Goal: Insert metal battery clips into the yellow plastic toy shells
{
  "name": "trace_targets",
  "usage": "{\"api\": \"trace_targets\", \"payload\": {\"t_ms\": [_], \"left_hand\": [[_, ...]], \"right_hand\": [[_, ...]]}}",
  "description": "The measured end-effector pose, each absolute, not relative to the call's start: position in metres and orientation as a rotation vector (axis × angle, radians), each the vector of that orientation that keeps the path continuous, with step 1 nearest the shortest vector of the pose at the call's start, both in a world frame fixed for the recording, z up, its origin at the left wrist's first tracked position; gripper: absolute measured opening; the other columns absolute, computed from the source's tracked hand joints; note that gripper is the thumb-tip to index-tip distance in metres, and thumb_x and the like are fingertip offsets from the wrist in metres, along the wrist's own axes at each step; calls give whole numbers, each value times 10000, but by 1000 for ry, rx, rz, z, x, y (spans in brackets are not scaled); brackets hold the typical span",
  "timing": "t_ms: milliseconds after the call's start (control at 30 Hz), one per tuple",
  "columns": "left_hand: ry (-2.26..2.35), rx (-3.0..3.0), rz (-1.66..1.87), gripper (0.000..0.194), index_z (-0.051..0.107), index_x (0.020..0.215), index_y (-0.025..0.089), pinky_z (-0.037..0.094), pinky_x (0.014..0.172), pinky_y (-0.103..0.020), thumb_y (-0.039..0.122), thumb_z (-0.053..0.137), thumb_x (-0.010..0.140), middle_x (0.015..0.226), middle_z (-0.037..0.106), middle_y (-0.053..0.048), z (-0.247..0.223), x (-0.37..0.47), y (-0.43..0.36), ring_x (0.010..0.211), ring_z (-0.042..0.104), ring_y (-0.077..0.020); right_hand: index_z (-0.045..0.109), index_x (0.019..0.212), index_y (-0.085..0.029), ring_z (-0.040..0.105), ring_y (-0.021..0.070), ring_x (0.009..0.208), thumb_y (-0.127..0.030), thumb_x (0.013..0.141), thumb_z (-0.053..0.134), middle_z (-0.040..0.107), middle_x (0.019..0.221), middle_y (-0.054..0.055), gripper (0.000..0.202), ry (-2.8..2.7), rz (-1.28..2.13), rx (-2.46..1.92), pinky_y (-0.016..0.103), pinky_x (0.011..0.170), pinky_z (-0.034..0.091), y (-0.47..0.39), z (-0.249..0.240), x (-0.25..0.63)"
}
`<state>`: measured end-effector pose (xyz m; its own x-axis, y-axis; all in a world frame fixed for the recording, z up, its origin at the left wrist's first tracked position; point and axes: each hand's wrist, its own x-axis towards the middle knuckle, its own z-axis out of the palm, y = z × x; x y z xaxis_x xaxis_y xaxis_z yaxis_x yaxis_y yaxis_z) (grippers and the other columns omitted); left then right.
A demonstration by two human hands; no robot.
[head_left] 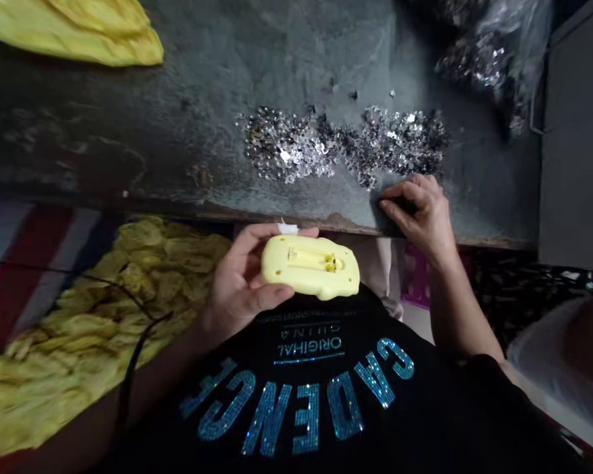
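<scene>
My left hand (247, 276) is closed round one end of a pale yellow plastic housing (309, 282), like a toy's body. Its open battery compartment faces up, showing metal contacts and small holes near the corners. A white wrap sits on one finger of that hand. At the table's front edge, my right hand (420, 214) has thumb and fingers drawn together on the tabletop; whatever lies between them is too small or dark to make out. Just beyond those fingers spreads a pile of small shiny metal pieces (301, 148), extending to the left.
The worn grey table (202, 112) carries a yellow bag (74, 33) at back left and a clear plastic bag of metal pieces (484, 59) at back right. Many yellow pieces (93, 336) lie below on the left, crossed by a black cable (138, 349). A grey box (576, 145) stands right.
</scene>
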<state>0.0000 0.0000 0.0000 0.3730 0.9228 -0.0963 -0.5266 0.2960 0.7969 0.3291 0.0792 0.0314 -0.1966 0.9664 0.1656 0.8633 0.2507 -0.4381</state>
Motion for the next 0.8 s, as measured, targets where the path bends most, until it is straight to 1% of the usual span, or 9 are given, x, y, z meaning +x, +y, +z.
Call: {"api": "trace_targets", "payload": {"t_ms": [67, 133, 233, 300, 367, 500, 600, 700, 800], "left_hand": [[590, 759, 1041, 619, 659, 1517, 232, 693, 1147, -355, 148, 867, 940, 1632, 743, -149, 1, 2, -1, 1443, 784, -326], [568, 761, 1039, 608, 665, 1515, 226, 697, 1132, -334, 150, 863, 945, 1617, 753, -147, 2, 4, -1, 1419, 799, -317], [557, 767, 1051, 594, 663, 1514, 228, 691, 1141, -338, 171, 861, 957, 1613, 756, -140, 1, 5, 0, 1426, 794, -318], [575, 771, 1054, 594, 659, 1513, 233, 683, 1155, -345, 190, 871, 959, 1621, 753, -129, -1, 4, 1, 1435, 787, -325], [600, 768, 1044, 600, 653, 1522, 235, 677, 1167, -356, 205, 874, 965, 1630, 748, -122, -3, 3, 1, 1446, 779, -335], [612, 782, 1051, 606, 654, 1535, 236, 680, 1170, -354, 197, 872, 972, 1629, 747, -137, -4, 1, 1, 1456, 775, -329], [640, 790, 1059, 594, 674, 1503, 259, 696, 1151, -367, 191, 892, 956, 1612, 760, -137, -1, 1, 1, 1434, 791, -323], [687, 759, 1044, 600, 673, 1489, 262, 697, 1159, -402, 206, 911, 941, 1626, 749, -145, 2, 1, 0, 1451, 779, -340], [710, 717, 1036, 620, 668, 1476, 256, 695, 1162, -417, 227, 943, 920, 1628, 747, -151, 4, 1, -1, 1453, 777, -349]], "right_hand": [[855, 1126, -265, 691, 360, 1135, -443, 1081, 690, 784, 1104, 101, 247, -2205, 396, -1650, 564, 1008, 523, 84, 33, 329], [844, 1153, -281, 682, 364, 1144, -456, 1073, 701, 787, 1127, 101, 240, -2228, 372, -1672, 583, 1023, 517, 90, 35, 332], [815, 1209, -287, 658, 388, 1183, -418, 1061, 705, 791, 1171, 119, 226, -2145, 192, -1787, 626, 1040, 495, 96, 34, 337], [805, 1188, -297, 643, 391, 1198, -395, 1084, 670, 786, 1169, 121, 196, -2089, 80, -1808, 641, 1051, 477, 98, 33, 336], [805, 1182, -311, 633, 387, 1209, -405, 1108, 647, 775, 1179, 113, 198, -2126, 72, -1755, 631, 1046, 472, 98, 32, 327], [796, 1281, -324, 627, 376, 1210, -417, 1104, 673, 756, 1232, 97, 235, -2273, 132, -1620, 596, 1032, 476, 95, 27, 304], [802, 1243, -331, 628, 363, 1214, -377, 1117, 654, 755, 1242, 85, 200, -2303, 104, -1593, 590, 1042, 474, 92, 28, 305], [800, 1181, -323, 630, 362, 1207, -373, 1125, 642, 759, 1231, 91, 175, -2236, -4, -1627, 591, 1020, 476, 95, 31, 310], [779, 1253, -345, 623, 370, 1237, -387, 1140, 618, 757, 1284, 90, 200, -2275, 5, -1572, 614, 1035, 475, 106, 32, 297]]}}
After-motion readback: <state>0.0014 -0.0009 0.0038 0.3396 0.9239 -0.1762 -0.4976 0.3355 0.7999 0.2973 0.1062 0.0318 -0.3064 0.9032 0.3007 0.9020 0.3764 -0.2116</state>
